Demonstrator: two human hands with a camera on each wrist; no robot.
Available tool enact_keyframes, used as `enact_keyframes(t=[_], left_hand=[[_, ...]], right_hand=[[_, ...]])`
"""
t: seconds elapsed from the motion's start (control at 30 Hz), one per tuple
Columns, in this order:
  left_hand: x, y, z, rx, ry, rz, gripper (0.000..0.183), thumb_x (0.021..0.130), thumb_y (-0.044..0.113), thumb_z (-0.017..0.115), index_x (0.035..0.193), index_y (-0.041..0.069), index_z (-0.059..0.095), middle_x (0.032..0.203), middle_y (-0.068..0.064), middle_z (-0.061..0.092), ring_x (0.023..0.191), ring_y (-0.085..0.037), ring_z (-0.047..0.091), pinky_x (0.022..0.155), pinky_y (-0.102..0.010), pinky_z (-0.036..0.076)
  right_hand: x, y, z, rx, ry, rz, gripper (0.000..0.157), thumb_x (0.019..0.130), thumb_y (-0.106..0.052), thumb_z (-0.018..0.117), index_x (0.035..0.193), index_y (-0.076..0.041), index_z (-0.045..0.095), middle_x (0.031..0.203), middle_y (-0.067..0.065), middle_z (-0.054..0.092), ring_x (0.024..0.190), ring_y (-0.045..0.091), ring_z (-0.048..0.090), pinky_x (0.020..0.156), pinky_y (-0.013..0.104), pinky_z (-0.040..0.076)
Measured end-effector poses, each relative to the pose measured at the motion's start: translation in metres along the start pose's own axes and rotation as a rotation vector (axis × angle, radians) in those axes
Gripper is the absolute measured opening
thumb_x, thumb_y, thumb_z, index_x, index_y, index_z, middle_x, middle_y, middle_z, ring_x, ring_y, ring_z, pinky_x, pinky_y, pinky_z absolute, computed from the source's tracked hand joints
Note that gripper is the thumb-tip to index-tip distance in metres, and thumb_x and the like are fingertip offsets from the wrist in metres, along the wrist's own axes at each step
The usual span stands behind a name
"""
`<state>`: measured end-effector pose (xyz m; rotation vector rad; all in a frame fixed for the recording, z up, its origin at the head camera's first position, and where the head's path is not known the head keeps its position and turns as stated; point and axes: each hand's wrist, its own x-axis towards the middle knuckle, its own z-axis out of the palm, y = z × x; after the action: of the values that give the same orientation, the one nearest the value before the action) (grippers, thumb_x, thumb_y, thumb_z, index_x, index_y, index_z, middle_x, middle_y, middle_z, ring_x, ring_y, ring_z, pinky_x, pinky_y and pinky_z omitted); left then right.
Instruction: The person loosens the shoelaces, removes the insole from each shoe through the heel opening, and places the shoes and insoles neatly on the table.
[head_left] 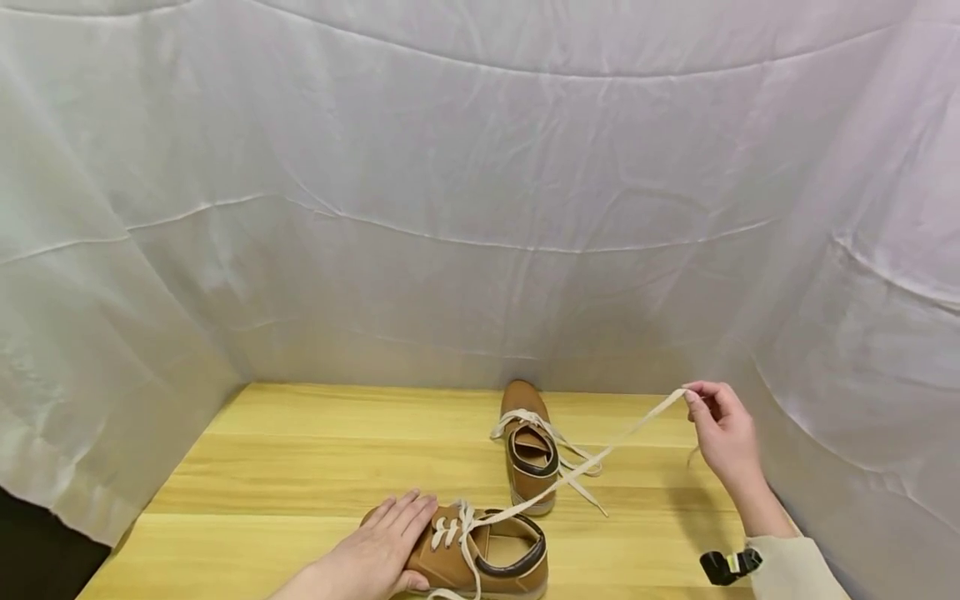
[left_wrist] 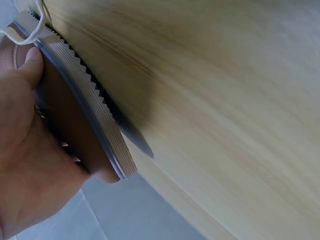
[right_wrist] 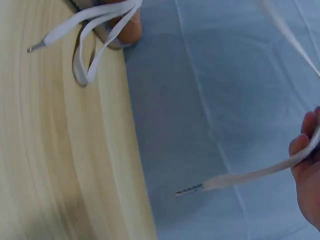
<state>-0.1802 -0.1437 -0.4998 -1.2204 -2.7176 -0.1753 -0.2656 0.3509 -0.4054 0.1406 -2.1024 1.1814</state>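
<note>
A brown leather shoe with white laces lies near the front of the table, its toe to the left. My left hand holds it over the toe, fingers across the top and thumb against the near side. One long shoelace stretches up from the shoe to my right hand, which pinches it between thumb and fingers, well off to the right. Past that pinch, the lace's free end with its tip hangs out. Another lace end droops over the shoe's near side.
A second brown shoe stands behind, toe towards the back, its laces trailing to the right. Both rest on a wooden table. Pale cloth hangs along the back and both sides. Dark gear sits at my right wrist.
</note>
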Motion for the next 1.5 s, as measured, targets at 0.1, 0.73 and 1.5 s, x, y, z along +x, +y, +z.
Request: enact_keyframes(t=[0.1,0.73,1.5], left_hand=[[0.0,0.0,0.0,0.011,0.001,0.001,0.092,0.098,0.067,0.045,0.154,-0.006,0.038,0.156,-0.022,0.045,0.142,-0.041,0.046,0.109,-0.058,0.046],[0.001,0.001,-0.006,-0.049,-0.041,-0.031,0.094,0.097,0.067,0.047,0.155,-0.006,0.037,0.158,-0.022,0.043,0.144,-0.042,0.043,0.111,-0.059,0.043],[0.001,0.0,-0.004,-0.076,-0.063,-0.044,0.094,0.096,0.067,0.048,0.156,-0.005,0.036,0.159,-0.02,0.041,0.146,-0.041,0.041,0.113,-0.059,0.041]], right_hand=[[-0.004,-0.007,0.005,0.034,-0.053,-0.06,0.011,0.098,0.008,0.065,0.108,0.008,0.07,0.085,-0.004,0.058,0.069,0.002,0.054,0.059,0.011,0.044],[-0.073,-0.038,0.075,0.13,-0.505,-0.338,0.02,0.092,0.007,0.07,0.101,-0.011,0.072,0.093,-0.005,0.065,0.072,0.007,0.057,0.059,0.023,0.052],[-0.115,-0.038,0.108,0.029,-0.887,-0.449,0.022,0.093,0.003,0.072,0.107,-0.014,0.076,0.104,-0.005,0.075,0.092,0.008,0.066,0.078,0.026,0.058]])
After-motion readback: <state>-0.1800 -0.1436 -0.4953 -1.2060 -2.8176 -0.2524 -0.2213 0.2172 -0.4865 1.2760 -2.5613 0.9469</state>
